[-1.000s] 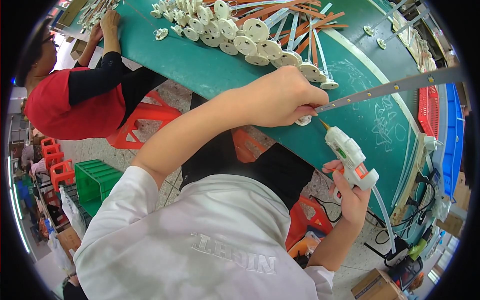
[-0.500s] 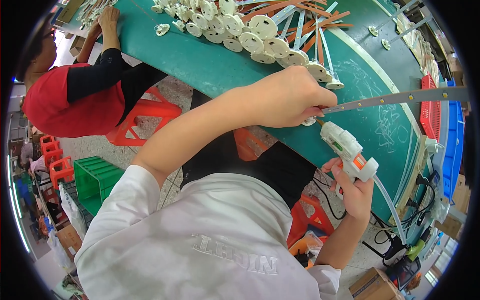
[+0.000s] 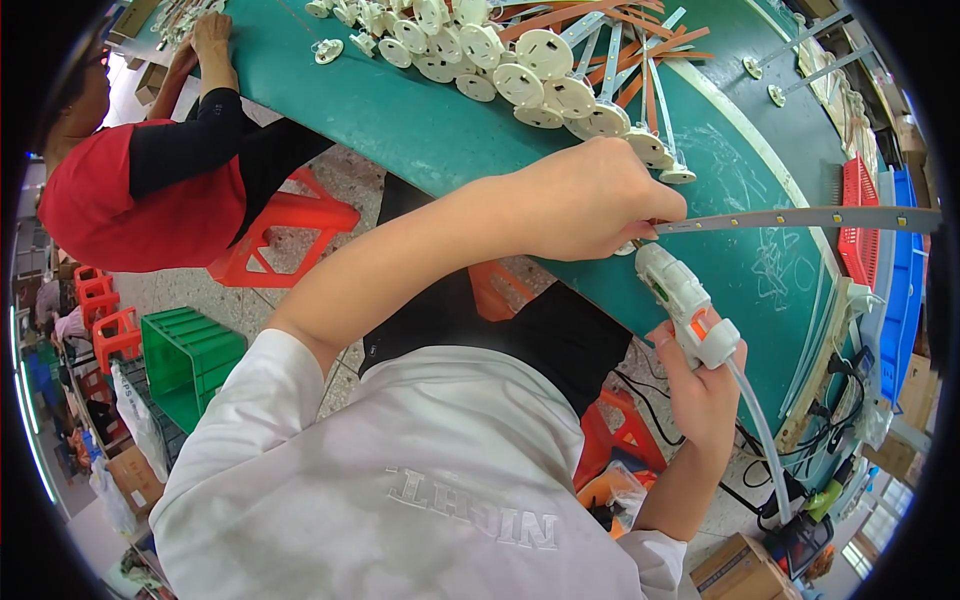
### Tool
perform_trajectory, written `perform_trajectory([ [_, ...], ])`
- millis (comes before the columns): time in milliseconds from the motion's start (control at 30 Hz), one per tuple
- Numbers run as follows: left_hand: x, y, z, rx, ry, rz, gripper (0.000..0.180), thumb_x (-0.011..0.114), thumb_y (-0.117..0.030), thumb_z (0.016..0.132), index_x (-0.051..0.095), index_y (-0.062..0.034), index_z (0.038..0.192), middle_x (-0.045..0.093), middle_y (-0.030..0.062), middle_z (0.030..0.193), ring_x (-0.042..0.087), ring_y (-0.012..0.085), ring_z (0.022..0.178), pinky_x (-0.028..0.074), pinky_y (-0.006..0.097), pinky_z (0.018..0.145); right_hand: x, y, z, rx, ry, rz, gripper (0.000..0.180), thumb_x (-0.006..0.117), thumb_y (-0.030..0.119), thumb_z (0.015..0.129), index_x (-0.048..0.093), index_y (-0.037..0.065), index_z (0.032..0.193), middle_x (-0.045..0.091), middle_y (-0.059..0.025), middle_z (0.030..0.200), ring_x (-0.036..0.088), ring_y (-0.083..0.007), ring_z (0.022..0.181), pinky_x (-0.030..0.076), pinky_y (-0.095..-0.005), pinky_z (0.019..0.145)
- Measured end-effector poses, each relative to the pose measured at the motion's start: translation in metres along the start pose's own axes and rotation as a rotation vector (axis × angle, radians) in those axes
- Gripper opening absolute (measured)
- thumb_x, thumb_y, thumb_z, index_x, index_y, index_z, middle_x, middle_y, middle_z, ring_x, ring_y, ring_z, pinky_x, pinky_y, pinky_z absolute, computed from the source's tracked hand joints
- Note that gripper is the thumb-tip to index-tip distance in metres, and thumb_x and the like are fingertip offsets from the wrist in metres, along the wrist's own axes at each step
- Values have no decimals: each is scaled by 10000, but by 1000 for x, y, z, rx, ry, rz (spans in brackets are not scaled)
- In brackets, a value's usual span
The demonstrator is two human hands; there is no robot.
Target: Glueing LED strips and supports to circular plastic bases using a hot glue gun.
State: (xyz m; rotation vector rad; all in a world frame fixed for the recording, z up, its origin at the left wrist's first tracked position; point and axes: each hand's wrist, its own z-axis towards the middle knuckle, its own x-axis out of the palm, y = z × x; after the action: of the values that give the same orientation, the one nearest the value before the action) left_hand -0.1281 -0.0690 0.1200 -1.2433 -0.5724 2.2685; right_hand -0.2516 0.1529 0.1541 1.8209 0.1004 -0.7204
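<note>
A white glue gun (image 3: 683, 305) points its tip at the end of a long grey strip (image 3: 800, 218) over the green worktop (image 3: 420, 120). The right hand (image 3: 705, 385) is wrapped tight around the gun. The left hand (image 3: 590, 195) pinches the strip's end. White round discs (image 3: 545, 75) lie piled nearby.

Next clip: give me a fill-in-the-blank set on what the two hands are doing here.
The right hand grips a white ____ gun.
The left hand pinches the end of a long grey ____.
The table top is ____ in colour.
The gun's nozzle points toward the ____ hand.

Missing words: glue; strip; green; left
</note>
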Motion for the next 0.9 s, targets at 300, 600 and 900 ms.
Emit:
perform_trajectory([
  [300, -3, -2, 1, -28, 40, -2, 162, 732, -43, 786, 614, -41, 897, 639, 134, 710, 640, 355, 690, 498, 424, 611, -2, 14, 1, 29, -87, -262, 226, 733, 131, 861, 662, -38, 992, 586, -124, 815, 574, -213, 667, 461, -338, 629],
  [600, -4, -2, 2, -22, 37, 10, 165, 733, -44, 785, 615, -39, 901, 643, 131, 708, 641, 359, 691, 499, 428, 613, 2, 12, 3, 43, -83, -241, 244, 743, 147, 868, 678, -45, 1003, 593, -121, 811, 598, -205, 660, 470, -340, 619],
  [900, -4, -1, 2, -21, 35, -8, 154, 729, -50, 797, 618, -44, 904, 636, 132, 695, 643, 357, 680, 498, 429, 605, 3, 10, 1, -43, -125, -106, 168, 722, 69, 833, 661, -73, 900, 631, -150, 678, 591, -220, 558, 457, -345, 555],
])
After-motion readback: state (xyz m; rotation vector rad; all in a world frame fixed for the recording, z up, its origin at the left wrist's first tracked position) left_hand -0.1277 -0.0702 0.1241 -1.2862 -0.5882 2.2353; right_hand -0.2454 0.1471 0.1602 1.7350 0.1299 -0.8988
